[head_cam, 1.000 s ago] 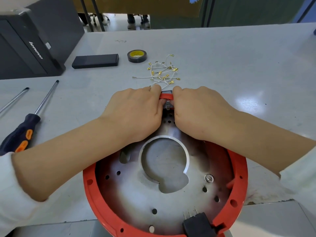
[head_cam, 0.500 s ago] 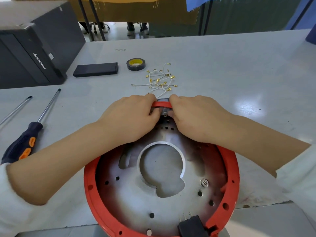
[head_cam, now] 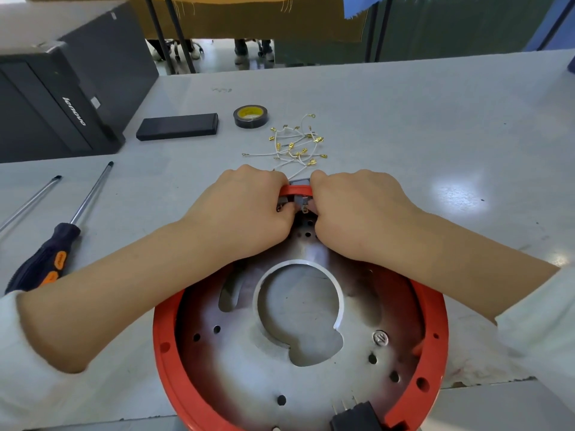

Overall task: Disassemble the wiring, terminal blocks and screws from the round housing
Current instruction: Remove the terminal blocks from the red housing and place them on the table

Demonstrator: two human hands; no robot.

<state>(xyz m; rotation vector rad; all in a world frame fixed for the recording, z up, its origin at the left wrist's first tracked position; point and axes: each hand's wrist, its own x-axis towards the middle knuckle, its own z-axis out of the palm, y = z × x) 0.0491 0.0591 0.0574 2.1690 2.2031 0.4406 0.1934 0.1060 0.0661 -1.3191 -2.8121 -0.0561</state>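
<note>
I am working at the far edge of the round housing with its orange-red plastic rim and steel plate (head_cam: 432, 309), which is lying flat on the grey worktable (head_cam: 404, 119) right in front of me. My left hand (head_cam: 245, 213) and my right hand (head_cam: 357, 213) are both curled over that far rim, fingertips pinching at the small grey terminal block with its metal tabs (head_cam: 300, 199) between them — my knuckles are hiding the exact grip. The risk I am seeing is a slip: if the block is sitting tight and I am pulling harder, it may let go all at once, and my fingers could scrape over the tabs or the plate's edge. Uneven pulling could also bend a tab or crack the plastic rim. Nothing but my own hands is steadying the housing, so it could slide toward me or tip up at the near side, where the black plug connector with its pins (head_cam: 354, 415) is sitting. A jerk forward could also scatter the loose pile of white wires with brass terminals (head_cam: 295, 144) lying just beyond my knuckles — small pieces are easy to lose on this table.
</note>
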